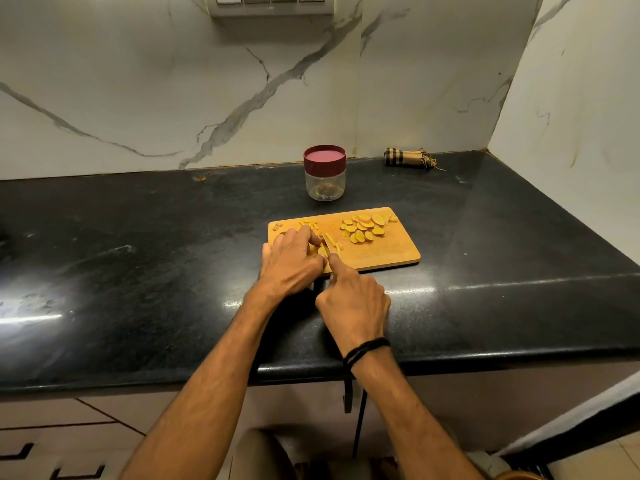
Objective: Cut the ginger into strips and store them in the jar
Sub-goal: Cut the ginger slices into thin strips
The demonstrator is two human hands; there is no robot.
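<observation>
Here the left hand [292,263] rests on the near left corner of the board [381,252]. Its fingers are curled together and, with the thumb, pinch a piece [322,251] of ginger, of which only a yellow sliver shows between the fingertips. The right hand [353,299] is clamped on the knife [327,245]. Three fingers wrap a handle that is hidden under the palm, and the forefinger lies straight along the back of the blade. The blade stands just to the right of the left fingertips, against the piece.

A few strips [332,240] lie on the board just past the blade, on the side away from the left fingers. More strips sit just beyond the left knuckles, near the board's far edge. The slices [363,226] are heaped well to the right of both sets of fingers, on the far right part of the board.

The jar [325,181] stands on the counter [138,254] beyond the fingertips, clear of the board, with its red lid [325,155] on. A folded cloth [407,157] lies far off to the right of the fingers, against the wall. A dark band [365,349] circles the right wrist.
</observation>
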